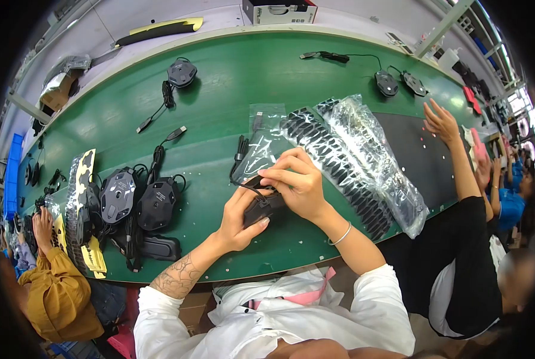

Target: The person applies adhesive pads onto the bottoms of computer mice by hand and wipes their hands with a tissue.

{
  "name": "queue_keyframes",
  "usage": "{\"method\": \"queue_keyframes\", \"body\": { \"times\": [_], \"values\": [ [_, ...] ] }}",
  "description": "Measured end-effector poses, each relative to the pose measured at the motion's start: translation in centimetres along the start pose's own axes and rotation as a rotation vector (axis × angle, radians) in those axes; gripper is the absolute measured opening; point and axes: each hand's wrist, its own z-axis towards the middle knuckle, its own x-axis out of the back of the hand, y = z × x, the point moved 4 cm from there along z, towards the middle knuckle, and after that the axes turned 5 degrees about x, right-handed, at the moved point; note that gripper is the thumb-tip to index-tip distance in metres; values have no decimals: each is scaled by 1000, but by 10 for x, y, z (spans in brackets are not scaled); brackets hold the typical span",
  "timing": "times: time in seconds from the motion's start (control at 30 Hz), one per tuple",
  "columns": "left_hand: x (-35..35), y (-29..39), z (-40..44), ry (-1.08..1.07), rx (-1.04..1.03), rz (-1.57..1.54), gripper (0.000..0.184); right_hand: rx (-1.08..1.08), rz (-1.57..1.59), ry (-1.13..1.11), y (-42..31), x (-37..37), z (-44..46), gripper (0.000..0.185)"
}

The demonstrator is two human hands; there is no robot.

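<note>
My left hand (pixel 236 222) is wrapped round a black computer mouse (pixel 259 209), held low over the front part of the bench. The fingertips of my right hand (pixel 297 184) are pinched together at the top of the mouse, by its cable; exactly what they grip is hidden. A bundled black cable (pixel 241 151) runs up from the mouse. Just beyond my hands lies a clear plastic bag (pixel 270 139), with a USB plug showing at it. Beside my right hand is a sheet of black die-cut pieces (pixel 339 173).
Several dark mice (pixel 118 195) with coiled cables lie to the left, near yellow-and-black sheets (pixel 87 185). Another mouse (pixel 182 72) sits at the back. Plastic-wrapped sheets (pixel 378 155) and a black mat (pixel 417 149) are on the right. Co-workers' hands (pixel 441 121) reach in from both sides.
</note>
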Motion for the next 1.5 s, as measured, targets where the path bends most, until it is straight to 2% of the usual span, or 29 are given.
{"method": "queue_keyframes", "body": {
  "times": [0.3,0.43,0.6,0.8,0.97,1.1,1.3,1.5],
  "values": [
    [0,0,2,22,10,-52,49,-45,70,56,5,-6,-11,21],
    [0,-2,3,12,146,-240,50,23,4,98,3,-5,-9,20],
    [-7,-16,-6,109,273,-397,53,-42,-39,82,12,-4,-10,19],
    [-11,-4,3,84,232,-462,55,12,-72,112,11,-2,-6,15],
    [-9,-5,0,76,242,-406,57,-34,-70,124,6,-6,-9,10],
    [-11,-7,0,95,290,-474,58,-259,64,53,12,-10,-13,10],
    [-9,-8,-1,40,313,-450,62,-319,140,33,11,-9,-12,7],
    [-9,-4,1,116,360,-545,62,-415,301,36,17,-12,-14,6]
  ]
}}
